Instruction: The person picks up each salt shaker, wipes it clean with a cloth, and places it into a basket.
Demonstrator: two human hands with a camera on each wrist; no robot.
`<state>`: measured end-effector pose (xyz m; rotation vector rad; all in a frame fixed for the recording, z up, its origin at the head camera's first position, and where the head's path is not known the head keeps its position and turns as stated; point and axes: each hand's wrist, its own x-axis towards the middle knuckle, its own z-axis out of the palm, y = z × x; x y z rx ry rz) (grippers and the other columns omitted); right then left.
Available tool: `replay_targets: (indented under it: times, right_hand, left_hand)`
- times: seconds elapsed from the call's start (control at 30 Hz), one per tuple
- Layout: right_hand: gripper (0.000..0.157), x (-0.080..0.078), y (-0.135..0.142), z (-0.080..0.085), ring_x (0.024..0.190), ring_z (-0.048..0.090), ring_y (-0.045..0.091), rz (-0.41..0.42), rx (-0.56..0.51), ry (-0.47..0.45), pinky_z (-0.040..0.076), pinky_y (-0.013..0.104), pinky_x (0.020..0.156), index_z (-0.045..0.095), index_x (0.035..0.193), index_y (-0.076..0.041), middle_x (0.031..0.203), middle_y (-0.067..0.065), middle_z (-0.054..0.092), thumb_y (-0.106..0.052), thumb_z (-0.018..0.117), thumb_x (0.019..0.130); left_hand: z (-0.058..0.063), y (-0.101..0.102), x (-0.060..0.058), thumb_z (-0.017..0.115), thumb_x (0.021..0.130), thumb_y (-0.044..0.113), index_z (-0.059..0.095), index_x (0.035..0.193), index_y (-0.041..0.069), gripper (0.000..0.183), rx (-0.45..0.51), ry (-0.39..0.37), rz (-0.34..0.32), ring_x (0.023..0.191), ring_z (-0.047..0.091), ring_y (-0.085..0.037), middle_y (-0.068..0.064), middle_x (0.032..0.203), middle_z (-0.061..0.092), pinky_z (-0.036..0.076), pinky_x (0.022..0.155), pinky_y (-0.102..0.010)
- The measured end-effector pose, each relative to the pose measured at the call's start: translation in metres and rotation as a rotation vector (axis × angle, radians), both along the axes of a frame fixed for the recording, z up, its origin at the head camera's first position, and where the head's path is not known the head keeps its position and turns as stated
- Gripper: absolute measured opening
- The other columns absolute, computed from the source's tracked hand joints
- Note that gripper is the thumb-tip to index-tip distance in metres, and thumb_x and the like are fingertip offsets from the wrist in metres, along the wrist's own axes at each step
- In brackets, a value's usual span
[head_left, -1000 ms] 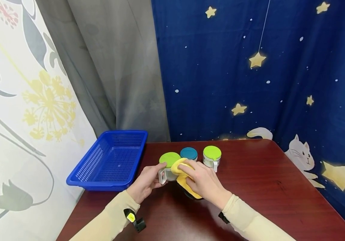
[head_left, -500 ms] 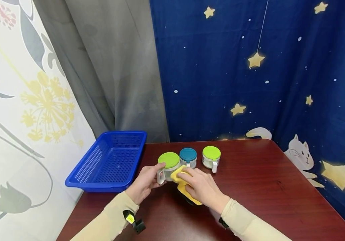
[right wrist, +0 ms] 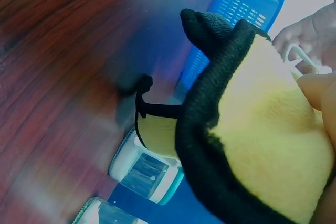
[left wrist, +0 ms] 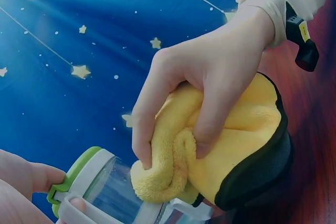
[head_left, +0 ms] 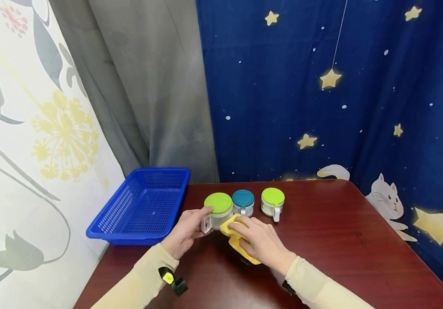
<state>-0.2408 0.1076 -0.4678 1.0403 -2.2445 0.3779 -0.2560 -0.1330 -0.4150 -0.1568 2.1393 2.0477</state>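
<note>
In the head view my left hand (head_left: 184, 229) holds a clear jar (head_left: 221, 219) with a green lid and a white handle, thumb on the lid's edge. My right hand (head_left: 263, 241) pinches a folded yellow cloth (head_left: 242, 249) with a dark border and darker underside. In the left wrist view the bunched cloth (left wrist: 168, 166) lies against the lower side of the jar (left wrist: 113, 184), which tilts there. Thumb and fingers of the right hand (left wrist: 202, 66) squeeze the fold. The right wrist view shows mostly the cloth (right wrist: 273, 129), its loose corner hanging down.
Behind the hands stand a jar with a blue lid (head_left: 243, 198) and a smaller green-lidded jar (head_left: 273, 196), handles facing forward. A blue perforated basket (head_left: 140, 239) sits at the table's left. Curtains hang behind the reddish-brown table (head_left: 345, 240).
My right hand has drawn the cloth down along the jar, toward me, uncovering the blue-lidded jar's front and handle. My left hand keeps its grip on the jar, nearly in place.
</note>
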Motion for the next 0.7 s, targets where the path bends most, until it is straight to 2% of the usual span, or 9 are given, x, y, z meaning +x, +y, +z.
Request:
replay_targets:
  times: [0.2, 0.37, 0.53, 0.7]
  right_hand:
    - [0.048, 0.003, -0.001, 0.007, 0.096, 0.062, 0.013, 0.007, -0.046, 0.034, 0.055, 0.029, 0.061, 0.066, 0.127, -0.026, 0.127, -0.007, 0.06, -0.014, 0.075, 0.081]
    - [0.05, 0.003, 0.002, 0.021, 0.102, 0.063, 0.017, 0.023, -0.104, 0.058, 0.057, 0.031, 0.068, 0.065, 0.13, -0.023, 0.129, -0.002, 0.061, -0.014, 0.076, 0.082]
    - [0.049, 0.001, 0.004, 0.031, 0.1, 0.065, 0.017, 0.007, -0.136, 0.073, 0.058, 0.032, 0.071, 0.065, 0.13, -0.023, 0.13, 0.0, 0.062, -0.013, 0.075, 0.083]
    - [0.049, 0.003, 0.004, 0.031, 0.097, 0.065, 0.017, 0.005, -0.131, 0.059, 0.058, 0.032, 0.069, 0.065, 0.13, -0.023, 0.128, 0.0, 0.063, -0.014, 0.075, 0.082]
  left_hand:
    - [-0.002, -0.002, 0.002, 0.071, 0.09, 0.041, 0.068, 0.108, -0.001, 0.046, 0.013, 0.0, 0.011, 0.078, 0.07, -0.025, -0.014, 0.096, 0.07, 0.059, 0.073, -0.037]
    - [-0.004, -0.004, 0.004, 0.072, 0.09, 0.041, 0.068, 0.113, -0.001, 0.048, 0.028, 0.006, -0.021, 0.081, 0.07, -0.023, -0.013, 0.097, 0.071, 0.059, 0.076, -0.039]
    - [-0.007, -0.004, 0.005, 0.073, 0.09, 0.041, 0.069, 0.112, 0.0, 0.048, 0.039, 0.006, -0.036, 0.084, 0.068, -0.022, -0.011, 0.098, 0.068, 0.059, 0.077, -0.039]
    - [-0.01, -0.003, 0.007, 0.073, 0.09, 0.043, 0.07, 0.115, 0.001, 0.049, 0.05, 0.002, -0.042, 0.09, 0.066, -0.022, -0.012, 0.102, 0.067, 0.058, 0.079, -0.039]
